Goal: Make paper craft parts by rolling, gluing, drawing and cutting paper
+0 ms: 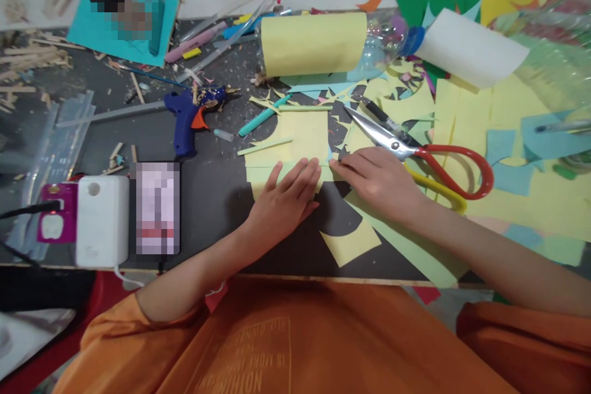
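My left hand lies palm down with its fingers stretched over a pale green paper strip. Beneath that strip is a sheet of pale yellow paper, with a thin rolled or folded strip across its top and another at its left. At the strip's right end, my right hand has its fingers curled together, seemingly pinching the edge; the fingertips partly hide it. Just beyond my right hand, scissors with red and yellow handles lie with their blades together, beside a black marker.
A blue glue gun rests to the left. A plastic bottle wrapped in yellow paper lies behind. Power banks and a phone sit near the front edge. Paper scraps and wood slivers are scattered about.
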### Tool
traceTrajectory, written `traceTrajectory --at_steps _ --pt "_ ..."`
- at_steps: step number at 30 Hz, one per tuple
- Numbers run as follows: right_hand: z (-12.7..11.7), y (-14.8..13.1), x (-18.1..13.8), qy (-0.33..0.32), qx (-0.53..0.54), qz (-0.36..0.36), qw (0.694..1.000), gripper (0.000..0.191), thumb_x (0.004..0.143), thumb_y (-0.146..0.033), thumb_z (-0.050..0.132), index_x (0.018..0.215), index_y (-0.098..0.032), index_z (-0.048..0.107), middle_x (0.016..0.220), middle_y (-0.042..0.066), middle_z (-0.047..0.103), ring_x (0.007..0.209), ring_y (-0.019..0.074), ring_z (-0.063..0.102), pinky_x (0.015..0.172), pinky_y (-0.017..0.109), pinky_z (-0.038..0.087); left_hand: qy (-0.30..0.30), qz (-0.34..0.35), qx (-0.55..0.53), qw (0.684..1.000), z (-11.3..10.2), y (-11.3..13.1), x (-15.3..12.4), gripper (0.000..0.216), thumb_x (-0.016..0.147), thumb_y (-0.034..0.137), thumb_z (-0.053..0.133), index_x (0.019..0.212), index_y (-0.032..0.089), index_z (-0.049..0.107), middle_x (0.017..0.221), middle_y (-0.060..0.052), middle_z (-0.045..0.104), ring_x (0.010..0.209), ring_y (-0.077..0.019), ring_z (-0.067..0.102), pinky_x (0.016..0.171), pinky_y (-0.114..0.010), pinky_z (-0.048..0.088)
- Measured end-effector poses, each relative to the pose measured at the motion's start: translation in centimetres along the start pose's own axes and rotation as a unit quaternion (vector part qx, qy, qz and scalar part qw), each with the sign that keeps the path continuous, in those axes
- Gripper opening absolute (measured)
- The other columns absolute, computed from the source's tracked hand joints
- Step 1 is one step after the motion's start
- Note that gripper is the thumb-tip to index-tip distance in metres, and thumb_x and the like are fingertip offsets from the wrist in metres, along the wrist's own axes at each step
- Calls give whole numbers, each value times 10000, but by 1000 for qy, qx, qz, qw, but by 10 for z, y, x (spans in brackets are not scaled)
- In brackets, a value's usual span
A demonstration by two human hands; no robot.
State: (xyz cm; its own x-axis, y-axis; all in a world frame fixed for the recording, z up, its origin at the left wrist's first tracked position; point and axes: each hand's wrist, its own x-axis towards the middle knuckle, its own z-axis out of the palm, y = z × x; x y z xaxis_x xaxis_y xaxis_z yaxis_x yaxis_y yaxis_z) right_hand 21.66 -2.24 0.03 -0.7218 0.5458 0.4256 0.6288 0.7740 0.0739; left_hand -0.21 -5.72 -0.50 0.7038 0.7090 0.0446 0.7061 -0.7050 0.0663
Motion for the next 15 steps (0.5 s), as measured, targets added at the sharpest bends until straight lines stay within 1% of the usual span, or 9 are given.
traceTrajectory --at_steps 4,7,10,15 --pt "4 0 -4 -38 17 20 999 332 982 -76 374 989 -128 702 777 84 676 762 200 562 661 343 404 -10 -5 -6 1000 -1 1 0 475 1005 263 361 1457 121 401 1494 -120 489 1397 -244 440 1146 -478 348" --pt "6 1 -6 -64 39 34 997 342 985 -90 363 1008 -137 701 789 92 679 768 207 562 668 350 409 -34 -9 -12 999 -1 1 1 488 1002 257 362 1474 137 381 1512 -117 466 1420 -245 412 1155 -491 344" --pt "7 2 -7 -63 40 45 996 342 975 -77 367 969 -138 703 793 92 679 759 202 553 682 339 419 -51 -12 -19 998 -2 1 1 502 999 265 367 1486 142 366 1521 -115 453 1433 -248 394 1163 -502 337" --pt "7 3 -7 -55 23 40 997 325 958 -62 384 937 -131 701 763 93 660 732 202 521 665 331 411 -56 -16 -23 998 -2 1 2 500 1000 257 353 1487 149 370 1529 -102 442 1436 -244 390 1169 -494 330"
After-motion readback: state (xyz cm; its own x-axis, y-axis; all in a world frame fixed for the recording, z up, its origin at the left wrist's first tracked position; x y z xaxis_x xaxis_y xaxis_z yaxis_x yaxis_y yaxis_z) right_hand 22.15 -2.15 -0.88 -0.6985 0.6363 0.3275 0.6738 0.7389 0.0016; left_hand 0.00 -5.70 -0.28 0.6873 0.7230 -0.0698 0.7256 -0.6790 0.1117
